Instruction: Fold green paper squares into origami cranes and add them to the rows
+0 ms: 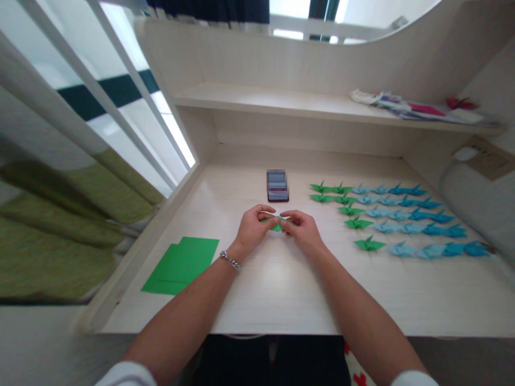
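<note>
Between my two hands, over the middle of the desk, is a small folded piece of green paper (277, 227), partly covered by my fingers. My left hand (257, 225) pinches its left side, with a chain bracelet on the wrist. Its right side is gripped by my right hand (300, 228), thumb and fingers closed on it. Just beyond my fingertips lies a phone (277, 186). Flat green paper sheets (181, 265) overlap on the desk to the left of my left forearm.
Rows of folded paper cranes stand at the right: green cranes (369, 244) on the inner side, light blue cranes (402, 249) and darker blue cranes (442, 216) further out. A shelf (261, 99) spans the back, holding papers (422, 109). Curtains (60, 225) hang at the left.
</note>
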A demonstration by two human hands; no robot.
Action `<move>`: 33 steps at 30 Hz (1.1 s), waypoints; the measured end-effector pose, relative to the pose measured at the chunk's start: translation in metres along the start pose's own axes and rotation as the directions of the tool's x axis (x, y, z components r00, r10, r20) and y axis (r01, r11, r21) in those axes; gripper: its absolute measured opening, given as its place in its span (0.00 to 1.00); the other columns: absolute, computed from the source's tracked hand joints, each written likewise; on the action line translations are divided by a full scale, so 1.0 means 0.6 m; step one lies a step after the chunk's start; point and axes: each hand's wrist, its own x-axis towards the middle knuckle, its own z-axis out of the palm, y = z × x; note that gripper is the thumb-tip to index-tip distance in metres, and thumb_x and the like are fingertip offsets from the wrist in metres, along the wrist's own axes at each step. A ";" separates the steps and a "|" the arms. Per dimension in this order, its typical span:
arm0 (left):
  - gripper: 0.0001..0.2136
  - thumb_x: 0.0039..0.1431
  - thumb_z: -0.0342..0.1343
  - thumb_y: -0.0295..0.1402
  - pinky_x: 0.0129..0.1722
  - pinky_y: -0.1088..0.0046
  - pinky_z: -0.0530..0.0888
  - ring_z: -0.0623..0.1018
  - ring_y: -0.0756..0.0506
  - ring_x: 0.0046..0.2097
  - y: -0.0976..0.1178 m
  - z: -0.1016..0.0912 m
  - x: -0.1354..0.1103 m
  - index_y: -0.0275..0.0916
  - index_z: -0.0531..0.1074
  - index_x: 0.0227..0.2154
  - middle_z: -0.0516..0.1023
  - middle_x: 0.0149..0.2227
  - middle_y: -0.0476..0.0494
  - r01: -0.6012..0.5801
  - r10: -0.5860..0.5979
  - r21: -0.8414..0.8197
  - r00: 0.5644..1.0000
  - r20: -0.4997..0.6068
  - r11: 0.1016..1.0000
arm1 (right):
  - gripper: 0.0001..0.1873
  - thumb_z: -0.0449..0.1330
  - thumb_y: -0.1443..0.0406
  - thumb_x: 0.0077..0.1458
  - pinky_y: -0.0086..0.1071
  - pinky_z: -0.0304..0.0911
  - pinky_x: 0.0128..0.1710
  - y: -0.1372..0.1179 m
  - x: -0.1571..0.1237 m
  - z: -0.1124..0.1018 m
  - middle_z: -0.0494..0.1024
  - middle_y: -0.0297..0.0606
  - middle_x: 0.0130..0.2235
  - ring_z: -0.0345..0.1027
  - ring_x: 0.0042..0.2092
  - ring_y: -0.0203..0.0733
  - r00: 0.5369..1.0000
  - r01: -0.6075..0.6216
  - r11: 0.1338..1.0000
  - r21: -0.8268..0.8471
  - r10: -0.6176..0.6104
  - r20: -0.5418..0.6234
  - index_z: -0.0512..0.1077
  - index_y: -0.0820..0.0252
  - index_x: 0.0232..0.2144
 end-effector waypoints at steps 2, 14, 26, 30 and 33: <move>0.17 0.42 0.66 0.34 0.32 0.70 0.75 0.78 0.47 0.29 -0.002 -0.002 0.000 0.33 0.71 0.35 0.79 0.27 0.42 0.006 -0.006 0.002 1.000 0.007 1.000 | 0.16 0.64 0.59 0.42 0.30 0.63 0.25 -0.003 -0.001 0.001 0.77 0.37 0.27 0.67 0.26 0.37 1.000 0.007 0.999 -0.037 -0.008 -0.025 0.76 0.62 0.33; 0.15 0.42 0.66 0.36 0.29 0.72 0.76 0.77 0.48 0.30 -0.009 -0.002 0.004 0.34 0.76 0.33 0.79 0.31 0.41 -0.017 0.017 0.007 1.000 -0.001 1.000 | 0.15 0.62 0.59 0.47 0.35 0.67 0.34 -0.003 -0.003 -0.006 0.80 0.40 0.38 0.72 0.34 0.42 0.988 0.090 0.976 -0.198 -0.113 -0.107 0.78 0.57 0.39; 0.15 0.41 0.66 0.35 0.31 0.71 0.76 0.77 0.48 0.30 -0.008 -0.003 0.003 0.34 0.77 0.33 0.80 0.31 0.41 -0.030 0.030 0.001 1.000 0.000 1.000 | 0.12 0.63 0.61 0.46 0.37 0.67 0.43 -0.001 -0.004 -0.002 0.81 0.38 0.37 0.74 0.39 0.44 0.972 0.168 0.969 -0.182 -0.194 -0.134 0.79 0.55 0.35; 0.14 0.41 0.67 0.34 0.30 0.71 0.76 0.77 0.48 0.29 -0.005 -0.002 0.002 0.34 0.77 0.32 0.80 0.30 0.41 -0.046 0.046 0.014 0.999 -0.011 0.999 | 0.11 0.63 0.62 0.45 0.37 0.67 0.43 -0.003 -0.005 0.000 0.81 0.38 0.36 0.74 0.38 0.44 0.973 0.161 0.976 -0.145 -0.182 -0.144 0.79 0.56 0.34; 0.11 0.41 0.66 0.32 0.30 0.72 0.75 0.77 0.48 0.28 -0.005 -0.001 0.001 0.34 0.77 0.30 0.79 0.28 0.43 -0.066 0.066 0.036 0.998 -0.006 0.997 | 0.10 0.62 0.63 0.45 0.36 0.67 0.42 -0.004 -0.004 -0.001 0.81 0.38 0.35 0.73 0.37 0.43 0.972 0.166 0.973 -0.162 -0.189 -0.141 0.79 0.56 0.33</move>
